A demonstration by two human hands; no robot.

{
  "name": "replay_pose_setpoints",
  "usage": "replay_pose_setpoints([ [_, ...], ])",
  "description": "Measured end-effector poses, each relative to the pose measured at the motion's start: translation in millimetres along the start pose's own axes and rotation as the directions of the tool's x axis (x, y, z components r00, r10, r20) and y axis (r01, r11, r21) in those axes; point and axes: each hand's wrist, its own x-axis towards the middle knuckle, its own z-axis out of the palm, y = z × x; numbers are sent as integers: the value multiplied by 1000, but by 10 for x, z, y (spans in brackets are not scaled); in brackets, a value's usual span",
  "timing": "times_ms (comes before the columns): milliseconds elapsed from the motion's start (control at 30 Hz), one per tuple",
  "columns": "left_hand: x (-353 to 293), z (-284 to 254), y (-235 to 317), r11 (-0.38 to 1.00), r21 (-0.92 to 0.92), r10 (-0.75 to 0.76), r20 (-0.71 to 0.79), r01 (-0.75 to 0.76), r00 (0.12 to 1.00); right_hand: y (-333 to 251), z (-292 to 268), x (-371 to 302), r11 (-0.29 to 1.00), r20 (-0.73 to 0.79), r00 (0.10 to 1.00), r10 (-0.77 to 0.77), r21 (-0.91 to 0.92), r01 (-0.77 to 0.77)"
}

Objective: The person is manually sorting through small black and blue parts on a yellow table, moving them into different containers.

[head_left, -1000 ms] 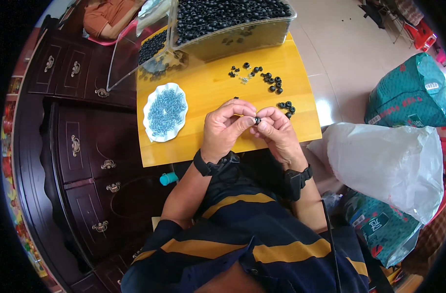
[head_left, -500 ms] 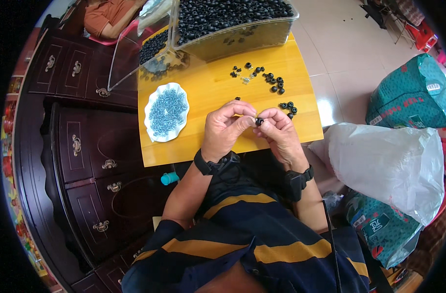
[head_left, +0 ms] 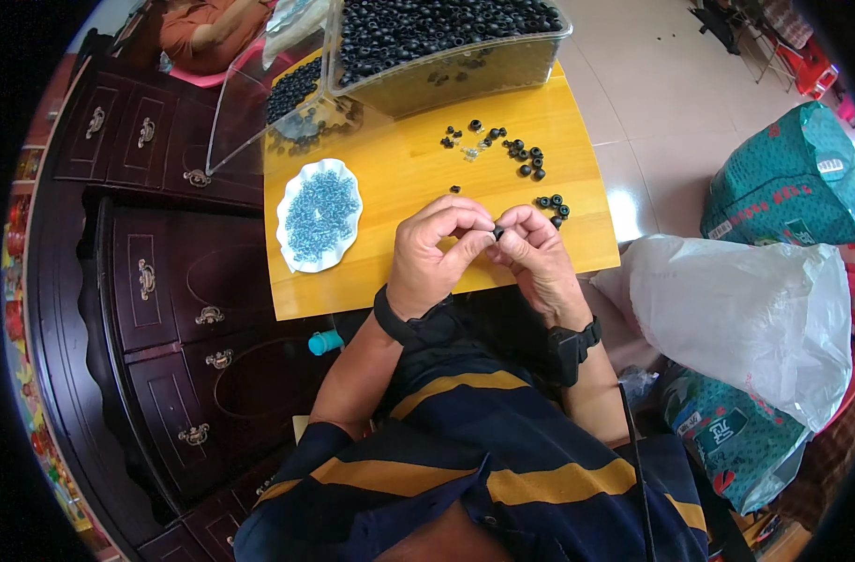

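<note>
Over the near edge of the yellow table (head_left: 399, 272) my two hands meet at the fingertips. Between the thumb and forefinger of my right hand (head_left: 542, 262) is a small rounded black piece, hollow like a bead or cap (head_left: 499, 233). My left hand (head_left: 434, 253) is pinched closed, its fingertips against that piece's left side; anything inside the pinch is too small to make out. Similar black pieces (head_left: 554, 205) lie just beyond my right hand. One small black part (head_left: 455, 189) rests beyond my left knuckles. A scalloped white dish (head_left: 289, 258) holds tiny clear bluish parts (head_left: 322, 215).
At the table's far side stand a clear bin (head_left: 465, 89) heaped with black pieces and another clear container (head_left: 235, 131). More black and clear bits (head_left: 472, 150) lie mid-table. Dark drawers (head_left: 179, 281) flank the left, sacks (head_left: 741, 318) the right. A person (head_left: 207, 37) sits opposite.
My left fingertips have closed in on the black piece, and the pale bit seen between them before is now hidden. The left wrist has turned slightly. The person opposite has shifted an arm.
</note>
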Motion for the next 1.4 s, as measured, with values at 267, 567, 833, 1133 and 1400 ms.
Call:
replay_pose_setpoints([
  [267, -15, -15, -24, 998, 44, 38, -34, -36, 999, 19, -29, 5, 1000, -36, 999, 17, -19, -18],
  [567, -17, 50, -25, 996, -93, -14, -50, 9, 999, 45, -33, -6, 998, -24, 1000, 10, 59, -8],
  [833, 209, -282, -196, 905, 416, -66, -76, 92, 995, -91, -66, -15, 971, -56, 996, 69, 232, -55],
  [1133, 394, -271, -561, 673, 732, 46, 102, -106, 994, -73, -103, 19, 970, -76, 991, 114, 223, -95],
  [1400, 428, -255, -565, 607, 772, 31, 212, -187, 977, -93, -71, 9, 971, -88, 988, 127, 216, -106],
])
